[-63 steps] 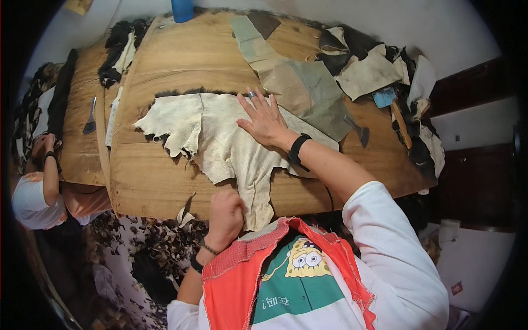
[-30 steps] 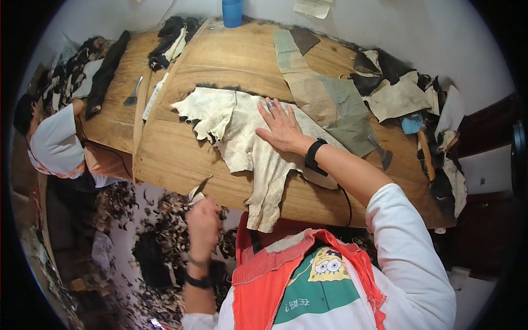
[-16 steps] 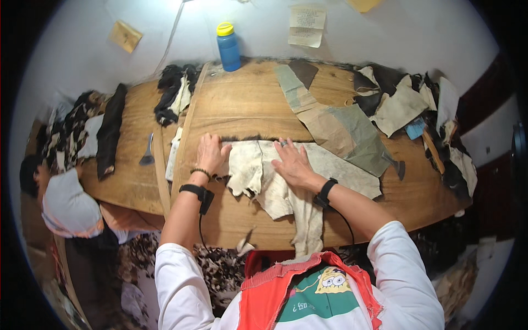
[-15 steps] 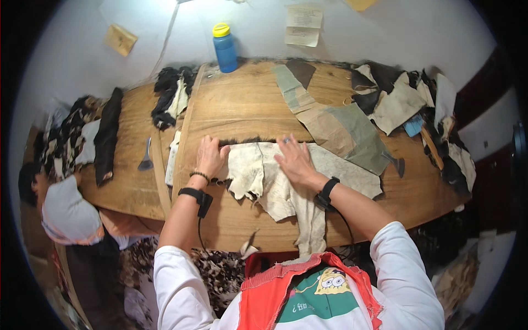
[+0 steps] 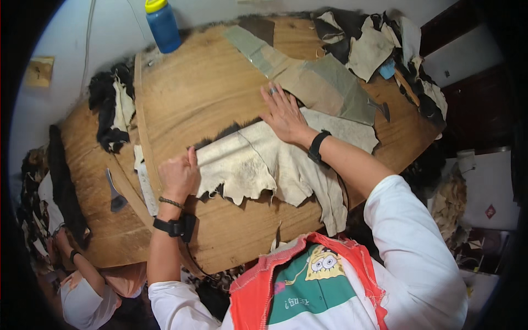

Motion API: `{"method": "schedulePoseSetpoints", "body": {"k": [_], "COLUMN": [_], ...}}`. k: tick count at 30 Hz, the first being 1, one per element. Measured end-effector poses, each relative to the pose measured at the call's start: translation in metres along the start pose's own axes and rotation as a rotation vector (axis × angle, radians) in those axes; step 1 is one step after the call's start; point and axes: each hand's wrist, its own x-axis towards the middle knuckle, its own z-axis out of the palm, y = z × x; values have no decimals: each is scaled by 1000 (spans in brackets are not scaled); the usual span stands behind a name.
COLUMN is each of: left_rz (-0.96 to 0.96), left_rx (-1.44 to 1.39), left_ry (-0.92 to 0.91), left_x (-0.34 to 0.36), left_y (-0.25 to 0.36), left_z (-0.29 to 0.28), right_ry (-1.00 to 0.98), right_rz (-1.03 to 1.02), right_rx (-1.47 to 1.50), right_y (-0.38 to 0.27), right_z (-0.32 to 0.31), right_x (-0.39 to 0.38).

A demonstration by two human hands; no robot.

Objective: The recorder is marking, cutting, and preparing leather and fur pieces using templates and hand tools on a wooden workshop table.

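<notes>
A pale hide (image 5: 242, 165) lies skin side up on the wooden table in front of me, with dark fur showing along its far edge. At its left end, my left hand (image 5: 179, 175) is closed on the edge, thumb up. My right hand (image 5: 285, 116) rests flat with fingers stretched across the far edge, next to a brown and green paper pattern (image 5: 324, 82). The pattern lies just beyond the hide, near its right part. A narrow strip of the hide hangs toward the table's near edge.
A blue bottle (image 5: 163, 30) with a yellow lid stands at the back. Flat blades lie left (image 5: 115, 192) and right (image 5: 379, 110). Fur scraps (image 5: 110, 107) and more hide pieces (image 5: 371, 49) edge the table. Another person's arm (image 5: 82, 264) reaches in at lower left.
My left hand has gone from lying on the hide's far left corner to gripping its left edge. My right hand stays spread on the hide. The view has tilted and shifted.
</notes>
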Motion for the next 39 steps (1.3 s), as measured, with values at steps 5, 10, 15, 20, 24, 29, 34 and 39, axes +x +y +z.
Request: {"method": "schedulePoseSetpoints", "body": {"k": [5, 10, 15, 20, 24, 29, 34, 39], "left_rz": [25, -88, 231, 158, 130, 100, -121, -417], "left_rx": [12, 36, -68, 36, 38, 125, 368, -171], "left_ry": [-40, -271, -310, -513, -522, -501, -561, -264], "left_x": [-2, 4, -22, -34, -28, -32, -38, -69], "left_y": [-16, 11, 85, 87, 97, 101, 110, 77], "left_z": [3, -17, -8, 7, 10, 4, -9, 10], "right_ry": [-40, -135, -82, 116, 348, 476, 534, 793], "right_rz": [-36, -1, -28, 122, 479, 910, 956, 272], "right_rx": [-99, 137, 368, 537, 186, 284, 429, 825], "right_y": [1, 6, -6, 91, 284, 454, 509, 453], "right_z": [26, 17, -25, -87, -136, -181, -172, -182], "right_x": [3, -10, -35, -47, -28, 13, 66, 147]}}
